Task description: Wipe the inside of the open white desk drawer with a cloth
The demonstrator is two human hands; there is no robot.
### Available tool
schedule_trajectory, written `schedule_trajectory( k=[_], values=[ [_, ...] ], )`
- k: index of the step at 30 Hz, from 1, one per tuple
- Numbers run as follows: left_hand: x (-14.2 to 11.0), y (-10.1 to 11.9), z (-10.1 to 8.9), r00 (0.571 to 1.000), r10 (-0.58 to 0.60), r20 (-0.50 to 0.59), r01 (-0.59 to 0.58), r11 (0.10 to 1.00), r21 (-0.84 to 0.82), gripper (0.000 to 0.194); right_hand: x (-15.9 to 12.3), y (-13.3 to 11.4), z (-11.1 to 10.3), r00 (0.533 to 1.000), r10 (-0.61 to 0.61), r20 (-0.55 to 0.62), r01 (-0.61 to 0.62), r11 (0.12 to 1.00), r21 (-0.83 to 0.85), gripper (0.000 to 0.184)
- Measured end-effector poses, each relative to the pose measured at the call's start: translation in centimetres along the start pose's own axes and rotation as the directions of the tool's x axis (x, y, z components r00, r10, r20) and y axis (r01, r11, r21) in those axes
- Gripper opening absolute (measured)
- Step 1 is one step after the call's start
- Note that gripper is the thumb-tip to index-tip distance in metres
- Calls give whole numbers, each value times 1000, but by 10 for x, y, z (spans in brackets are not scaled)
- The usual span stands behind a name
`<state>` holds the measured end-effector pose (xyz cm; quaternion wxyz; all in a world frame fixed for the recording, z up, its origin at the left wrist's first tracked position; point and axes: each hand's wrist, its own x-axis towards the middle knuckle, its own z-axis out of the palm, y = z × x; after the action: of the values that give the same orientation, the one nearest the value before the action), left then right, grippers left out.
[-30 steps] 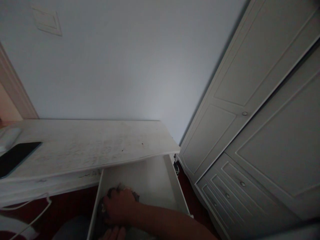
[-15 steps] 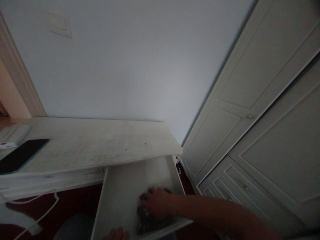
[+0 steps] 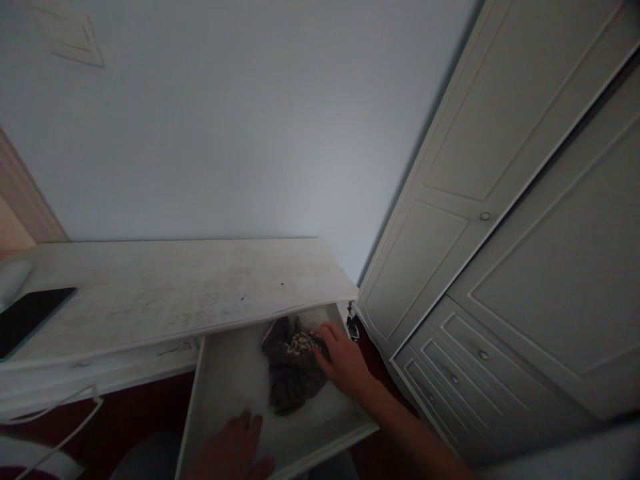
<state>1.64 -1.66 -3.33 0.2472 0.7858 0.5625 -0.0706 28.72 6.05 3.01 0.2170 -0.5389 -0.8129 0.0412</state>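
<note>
A dark grey knitted garment (image 3: pixel 295 380) with a light speckled patch lies bunched in the pulled-out white drawer (image 3: pixel 235 373). Its exact kind is hard to make out in the dim light. At its right edge is my right hand (image 3: pixel 343 357), thumb and fingers bent onto the cloth by the speckled part. My left hand (image 3: pixel 233 447) hovers at the drawer's near left side, slightly blurred, fingers apart and holding nothing. A gap separates it from the garment.
Above the drawer is a worn white desk top (image 3: pixel 165 280), with a dark phone (image 3: pixel 33 320) at its left end. A white cable (image 3: pixel 75 427) hangs below. White wardrobe doors and drawers (image 3: pixel 450 373) stand close on the right. Pale wall (image 3: pixel 240 120) rises behind.
The garment has gone deeper into the drawer, toward the desk, along with my right hand. My left hand has come further into view over the drawer. The view has shifted slightly right.
</note>
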Motion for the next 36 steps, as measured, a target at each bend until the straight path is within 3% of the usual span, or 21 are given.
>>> schedule_trajectory(
  k=[3,4,6,8,12,15,19,22,25,32,36],
  values=[
    [32,34,-40,966,84,-245,-59,992,107,75,-38,-2,2,985,145,-94,-132,982,133,17],
    [46,44,-47,952,130,-276,-94,986,140,85,-52,-3,5,982,165,-95,-147,975,168,17],
    [77,63,-52,957,173,-233,-139,978,159,114,-78,-6,15,984,165,-68,-148,967,208,20],
    [106,77,-46,957,215,-196,-185,969,162,122,-99,-9,27,988,151,-29,-142,970,198,26],
    [143,92,-29,911,329,-247,-282,937,206,102,-118,-13,48,990,142,-7,-141,988,68,23],
    [157,92,-31,879,388,-278,-326,913,245,84,-119,-14,55,989,143,-32,-143,990,6,17],
    [173,89,-47,883,295,-366,-212,945,249,69,-118,-16,59,992,120,-31,-122,991,-47,12],
    [179,93,-55,875,224,-429,-135,964,227,69,-118,-18,60,995,104,-6,-104,991,-90,9],
    [176,98,-57,875,268,-402,-184,954,235,78,-119,-19,61,995,97,16,-95,989,-113,6],
    [137,102,-44,863,469,-188,-414,869,270,56,-120,-17,66,994,96,-52,-102,985,-142,13],
    [109,93,-40,845,531,59,-531,824,196,42,-120,-17,66,994,101,-46,-107,979,-175,18]
  ],
)
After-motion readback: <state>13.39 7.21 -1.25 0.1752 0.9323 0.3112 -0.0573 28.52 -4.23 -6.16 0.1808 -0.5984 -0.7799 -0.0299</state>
